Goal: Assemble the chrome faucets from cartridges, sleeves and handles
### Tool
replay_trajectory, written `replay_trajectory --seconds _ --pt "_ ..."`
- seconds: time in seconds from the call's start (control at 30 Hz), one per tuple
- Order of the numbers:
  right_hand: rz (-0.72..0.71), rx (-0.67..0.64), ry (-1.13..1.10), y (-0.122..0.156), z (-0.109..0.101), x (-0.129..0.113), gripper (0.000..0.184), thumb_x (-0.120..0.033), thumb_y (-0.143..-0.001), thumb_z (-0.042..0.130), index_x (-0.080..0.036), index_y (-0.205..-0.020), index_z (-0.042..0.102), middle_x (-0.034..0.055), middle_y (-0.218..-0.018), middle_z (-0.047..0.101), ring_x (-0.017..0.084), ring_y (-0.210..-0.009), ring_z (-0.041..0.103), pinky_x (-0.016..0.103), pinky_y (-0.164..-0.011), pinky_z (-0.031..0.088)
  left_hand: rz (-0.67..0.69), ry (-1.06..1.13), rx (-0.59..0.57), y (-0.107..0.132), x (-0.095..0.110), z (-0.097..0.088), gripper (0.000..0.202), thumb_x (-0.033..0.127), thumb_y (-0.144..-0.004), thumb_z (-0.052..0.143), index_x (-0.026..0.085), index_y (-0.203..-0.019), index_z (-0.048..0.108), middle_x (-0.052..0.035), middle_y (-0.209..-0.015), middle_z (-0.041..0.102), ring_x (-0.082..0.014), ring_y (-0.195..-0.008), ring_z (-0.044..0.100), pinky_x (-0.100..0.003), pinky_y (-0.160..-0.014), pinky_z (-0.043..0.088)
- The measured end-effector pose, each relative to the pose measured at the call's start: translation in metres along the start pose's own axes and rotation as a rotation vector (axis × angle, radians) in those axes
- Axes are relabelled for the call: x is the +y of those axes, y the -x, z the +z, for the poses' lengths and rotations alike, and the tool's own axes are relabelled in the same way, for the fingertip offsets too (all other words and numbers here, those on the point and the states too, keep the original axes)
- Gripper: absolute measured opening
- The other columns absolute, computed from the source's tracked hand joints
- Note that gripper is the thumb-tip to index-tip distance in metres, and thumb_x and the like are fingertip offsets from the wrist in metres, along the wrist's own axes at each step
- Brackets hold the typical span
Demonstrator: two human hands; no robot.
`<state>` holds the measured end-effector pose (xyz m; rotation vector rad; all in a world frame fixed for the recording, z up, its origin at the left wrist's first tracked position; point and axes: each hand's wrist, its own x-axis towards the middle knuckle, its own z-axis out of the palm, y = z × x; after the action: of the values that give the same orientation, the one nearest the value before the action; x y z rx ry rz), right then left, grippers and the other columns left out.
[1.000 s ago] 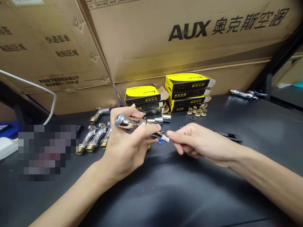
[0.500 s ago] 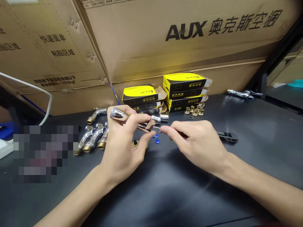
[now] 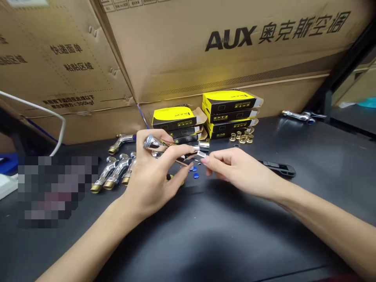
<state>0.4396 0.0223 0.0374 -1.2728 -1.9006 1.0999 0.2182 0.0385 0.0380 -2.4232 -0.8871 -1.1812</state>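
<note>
Chrome faucet point(image 3: 155, 143) obs. at ctr. of frame, gripped in L. hand point(image 3: 152, 172), fingers wrapped round it, flat tip toward frame right. R. hand point(image 3: 235, 168), right of ctr., had thumb and index drawn together at said tip; whether they pinched anything, could not tell. Blue discs point(image 3: 196, 176) lay just below tip. Chrome taps point(image 3: 117, 174) lay ctr.-left. Brass fittings point(image 3: 243, 138) stood near yellow/blk boxes point(image 3: 230, 106), upper ctr. Blk tool point(image 3: 280, 169) lay mid-right, partly hidden by R. hand's wrist.
</note>
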Motion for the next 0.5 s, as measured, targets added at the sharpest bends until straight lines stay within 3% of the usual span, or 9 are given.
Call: replay_trajectory --seconds 0.1,0.2,0.27,0.37,0.43,0.5 --pt "-0.020 0.140 0.274 -0.001 -0.002 0.002 0.036 -0.045 -0.101 0.048 -0.021 -0.078 0.061 -0.0045 -0.065 0.053 0.011 -0.059 0.045 0.026 -0.057 0.032 -0.116 0.040 0.025 0.001 -0.007 0.001 0.046 0.015 -0.079 0.075 0.026 -0.120 0.056 -0.0079 -0.113 0.047 -0.0260 -0.111 0.056 -0.042 -0.094 0.053" --pt "-0.024 0.272 0.674 -0.001 -0.007 0.008 0.022 -0.029 -0.099 0.049 -0.021 -0.085 0.064 0.0006 -0.083 0.067 0.017 -0.073 0.059 0.030 -0.064 0.037 -0.337 0.255 0.080 0.003 -0.022 -0.001 0.062 0.015 -0.074 0.074 0.027 -0.125 0.040 -0.0063 -0.114 0.046 -0.0228 -0.101 0.059 -0.038 -0.082 0.054" --pt "-0.012 0.284 0.884 0.001 -0.010 0.012 0.021 -0.027 -0.099 0.048 -0.021 -0.089 0.066 0.0035 -0.093 0.070 0.021 -0.082 0.064 0.032 -0.066 0.038 -0.476 0.414 0.105 0.002 -0.034 -0.003 0.063 0.012 -0.071 0.072 0.027 -0.121 0.036 -0.0047 -0.111 0.047 -0.0201 -0.096 0.061 -0.036 -0.079 0.053" --pt "0.020 0.219 1.051 0.002 -0.012 0.016 0.022 -0.027 -0.100 0.049 -0.022 -0.092 0.069 0.0044 -0.095 0.072 0.023 -0.086 0.066 0.033 -0.064 0.039 -0.695 0.698 0.214 -0.004 -0.046 -0.009 0.057 0.014 -0.070 0.070 0.027 -0.117 0.041 -0.0032 -0.106 0.055 -0.0177 -0.085 0.060 -0.033 -0.068 0.053" --pt "0.024 0.181 1.100 0.003 -0.012 0.018 0.019 -0.027 -0.099 0.052 -0.023 -0.092 0.070 0.0046 -0.094 0.072 0.024 -0.088 0.066 0.032 -0.063 0.040 -0.849 0.865 0.314 -0.008 -0.049 -0.013 0.049 0.023 -0.070 0.073 0.027 -0.114 0.050 -0.0030 -0.104 0.057 -0.0161 -0.076 0.058 -0.030 -0.057 0.051" --pt "0.014 0.196 1.116 0.002 -0.014 0.019 0.017 -0.029 -0.098 0.056 -0.023 -0.092 0.070 0.0050 -0.094 0.072 0.025 -0.092 0.065 0.032 -0.064 0.041 -0.905 0.913 0.330 -0.010 -0.047 -0.017 0.046 0.035 -0.071 0.079 0.025 -0.111 0.058 -0.0029 -0.100 0.058 -0.0160 -0.075 0.059 -0.029 -0.055 0.051"
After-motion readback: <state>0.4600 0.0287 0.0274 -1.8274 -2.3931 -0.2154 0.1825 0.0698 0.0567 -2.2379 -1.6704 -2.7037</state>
